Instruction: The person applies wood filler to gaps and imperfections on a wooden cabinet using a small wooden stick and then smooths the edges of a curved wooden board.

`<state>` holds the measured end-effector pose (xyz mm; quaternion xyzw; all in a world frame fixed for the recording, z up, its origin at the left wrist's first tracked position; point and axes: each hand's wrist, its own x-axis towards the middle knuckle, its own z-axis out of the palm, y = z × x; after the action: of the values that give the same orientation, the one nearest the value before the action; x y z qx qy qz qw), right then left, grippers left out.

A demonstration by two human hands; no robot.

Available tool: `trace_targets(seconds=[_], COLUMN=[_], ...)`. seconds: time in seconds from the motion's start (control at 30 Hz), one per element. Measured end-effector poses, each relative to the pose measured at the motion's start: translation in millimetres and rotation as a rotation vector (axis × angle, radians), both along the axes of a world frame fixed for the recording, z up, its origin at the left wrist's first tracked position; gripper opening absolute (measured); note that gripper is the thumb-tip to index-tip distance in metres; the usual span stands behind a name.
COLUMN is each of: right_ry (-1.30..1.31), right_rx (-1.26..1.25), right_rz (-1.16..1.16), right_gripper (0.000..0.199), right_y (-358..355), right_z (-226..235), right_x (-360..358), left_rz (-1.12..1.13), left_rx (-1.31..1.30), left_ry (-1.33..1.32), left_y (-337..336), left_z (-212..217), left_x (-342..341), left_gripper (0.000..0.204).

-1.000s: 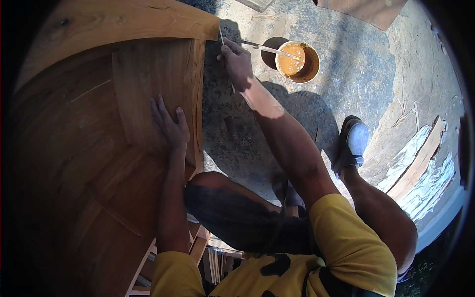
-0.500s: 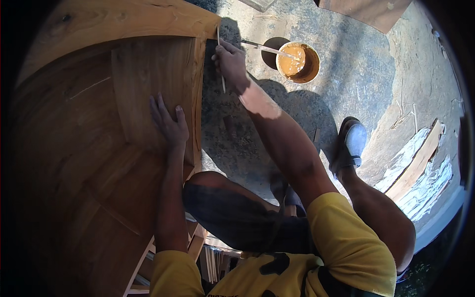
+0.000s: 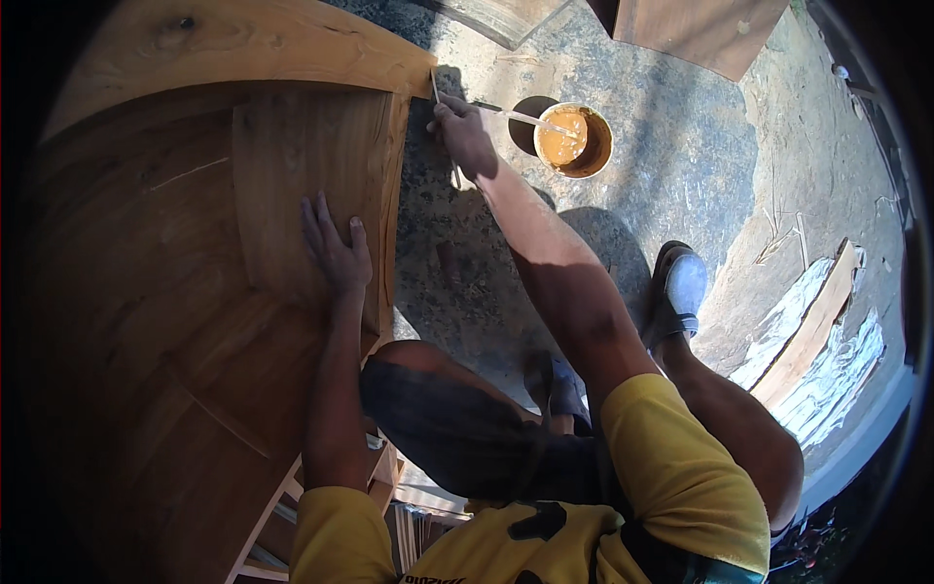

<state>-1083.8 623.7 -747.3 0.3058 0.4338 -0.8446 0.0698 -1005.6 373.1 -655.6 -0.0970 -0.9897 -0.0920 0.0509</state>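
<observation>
Both hands are at work on a large wooden piece whose right edge borders the floor. Fingers spread and grasping nothing, the left hand [image 3: 338, 255] lies palm down on the smooth, brown inner panel [image 3: 277, 180], just inside that edge. Fingers curled, the right hand [image 3: 465, 141] pinches a thin, pale strip [image 3: 434, 86], straight and narrow, with an end showing above and below the fist. Its upper end is right by the pointed tip of the curved rail [image 3: 243, 44], at the upper right corner of the wooden piece; whether they touch I cannot tell. The rail is honey-coloured, with flowing grain, a dark knot and an arched lower side.

On the floor [image 3: 671, 136], a hard, mottled blue-grey surface with a rough, scuffed look, a round tub [image 3: 610, 136] stands to the right of that corner. It holds thick orange-brown paste [image 3: 562, 146], and a slender flat stick [image 3: 525, 118] leans out over its rim towards the right hand. Flat boards [image 3: 696, 34] lie towards the floor's far side; over to the right, a long wooden slat [image 3: 808, 331] crosses crinkled, shiny whitish sheeting [image 3: 842, 375].
</observation>
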Motion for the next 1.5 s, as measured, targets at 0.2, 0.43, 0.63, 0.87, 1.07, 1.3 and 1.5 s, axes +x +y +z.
trace_targets(seconds=[0.2,0.43,0.63,0.87,1.07,1.3,1.5], right_ry=[0.294,0.17,0.267,0.139,0.088,-0.039,0.111], right_rx=[0.428,1.666,1.883,1.855,1.548,0.914,1.722], right_rz=[0.591,1.282,1.428,1.507,1.34,1.091,1.327], right_gripper=[0.03,0.017,0.019,0.019,0.023,0.045,0.019], right_y=[37,181,158,148,192,243,177], right_z=[76,227,142,142,149,159,146], right_x=[79,89,76,64,60,65,70], left_rz=[0.05,0.053,0.074,0.069,0.072,0.063,0.056], left_rx=[-0.052,-0.031,0.039,0.056,0.034,0.012,-0.015], left_ry=[0.028,0.069,0.066,0.089,0.081,0.081,0.086], left_y=[-23,-21,-25,-25,-23,-25,-26], left_z=[5,11,-5,1,5,4,5], left_x=[12,6,5,8,8,7,9], left_gripper=[0.067,0.065,0.068,0.068,0.068,0.067,0.067])
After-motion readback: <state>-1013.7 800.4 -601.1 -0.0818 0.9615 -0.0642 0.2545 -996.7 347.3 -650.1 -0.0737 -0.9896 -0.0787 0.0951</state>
